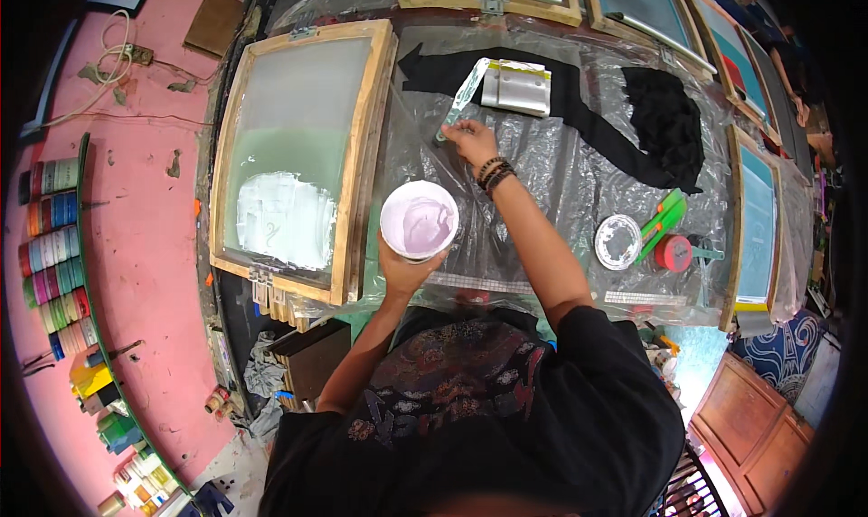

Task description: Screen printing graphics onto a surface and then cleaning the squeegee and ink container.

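Observation:
My left hand (401, 269) is closed around a white tub (386, 220) from below, held up over the front of the table. Pale lilac-white ink (432, 225) coats its inside. A spatula (467, 85) with a white-smeared blade is gripped in my right hand (472, 141), pointing away from me. Its blade end is beside a metal squeegee (517, 90) with yellow-green residue along its far edge; I cannot tell whether they touch. To the left, a wooden-framed printing screen (360, 155) has a thick patch of white ink (287, 219) on its mesh.
Clear plastic (561, 219) covers the table. Black cloth (601, 124) lies behind the squeegee, with a crumpled black bundle (665, 119) to the right. Nearby are an ink-smeared lid (618, 242), a green tool (666, 214) and a red lid (673, 253). More screens (758, 219) line the right and far edges.

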`<move>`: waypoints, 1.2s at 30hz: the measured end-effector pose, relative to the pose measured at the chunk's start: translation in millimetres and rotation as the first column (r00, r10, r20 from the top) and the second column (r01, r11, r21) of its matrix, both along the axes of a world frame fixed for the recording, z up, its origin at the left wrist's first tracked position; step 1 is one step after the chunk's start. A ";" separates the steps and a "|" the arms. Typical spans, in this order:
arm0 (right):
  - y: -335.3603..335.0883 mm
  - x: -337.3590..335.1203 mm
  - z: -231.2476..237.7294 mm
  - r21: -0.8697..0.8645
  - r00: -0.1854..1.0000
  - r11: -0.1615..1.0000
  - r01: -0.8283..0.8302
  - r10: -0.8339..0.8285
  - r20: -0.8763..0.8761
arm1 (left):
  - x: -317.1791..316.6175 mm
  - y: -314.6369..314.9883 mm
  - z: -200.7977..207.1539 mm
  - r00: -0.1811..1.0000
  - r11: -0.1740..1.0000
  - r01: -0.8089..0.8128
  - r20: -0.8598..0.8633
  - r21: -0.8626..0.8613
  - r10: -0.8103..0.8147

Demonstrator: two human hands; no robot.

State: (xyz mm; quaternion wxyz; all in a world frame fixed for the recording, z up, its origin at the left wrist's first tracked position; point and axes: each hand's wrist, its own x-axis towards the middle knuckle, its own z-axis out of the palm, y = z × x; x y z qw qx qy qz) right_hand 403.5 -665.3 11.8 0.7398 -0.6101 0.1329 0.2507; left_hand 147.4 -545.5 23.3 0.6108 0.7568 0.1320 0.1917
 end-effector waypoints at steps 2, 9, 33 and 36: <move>26.2 8.5 -13.2 0.022 1.000 1.000 0.020 -0.021 0.007 | -7.0 -0.9 7.7 0.999 0.995 -0.049 -0.021 -0.090 0.047; 98.1 35.3 -23.8 0.130 0.998 0.991 0.031 -0.023 -0.060 | -25.1 9.3 15.1 0.994 0.978 -0.106 -0.041 -0.178 0.101; 142.0 78.9 -49.3 -0.029 0.958 0.958 0.286 -0.285 0.023 | -44.5 27.3 7.3 0.971 0.983 -0.161 -0.194 -0.084 0.142; 110.7 56.1 -35.5 -0.035 0.947 0.978 0.204 -0.188 0.261 | -37.5 27.8 9.3 0.984 0.989 -0.129 -0.133 -0.069 0.119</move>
